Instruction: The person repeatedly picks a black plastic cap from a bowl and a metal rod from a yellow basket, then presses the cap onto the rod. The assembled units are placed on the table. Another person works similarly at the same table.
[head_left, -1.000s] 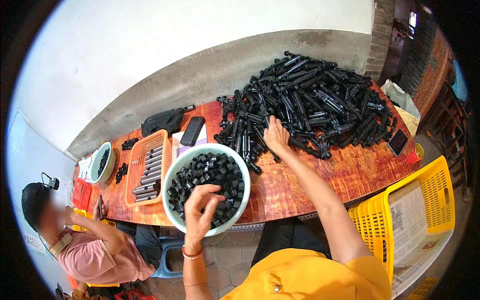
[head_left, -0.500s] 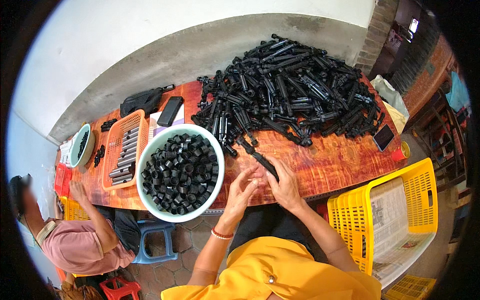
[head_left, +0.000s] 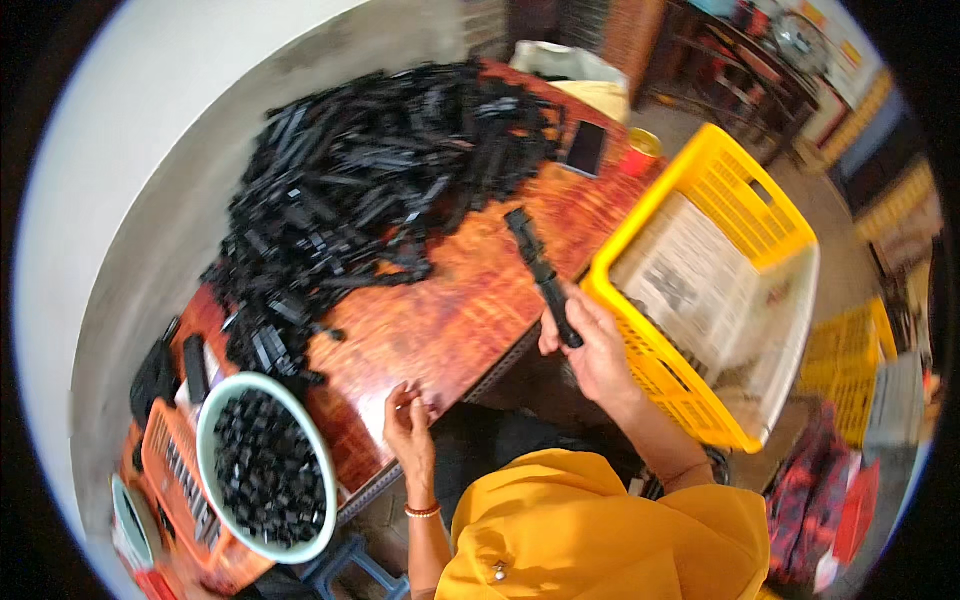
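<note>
My right hand grips a black stick-shaped part by its lower end. The part is held upright at a slant, above the table's front edge and beside the yellow crate. My left hand is over the table edge, its fingers curled in; whatever they may hold is hidden and blurred. Beyond it spreads a large heap of similar black parts on the red-brown wooden table. Left of my left hand stands a pale green basin full of short black rings.
Newspaper lines the yellow crate. A phone and a red-and-gold can sit near the table's right end. An orange basket with metal tubes stands left of the basin. A blue stool is below the table.
My view has swung to the right. My right hand has carried the black part away from the table toward the crate. My left hand has come off the part, and its fingers have curled.
</note>
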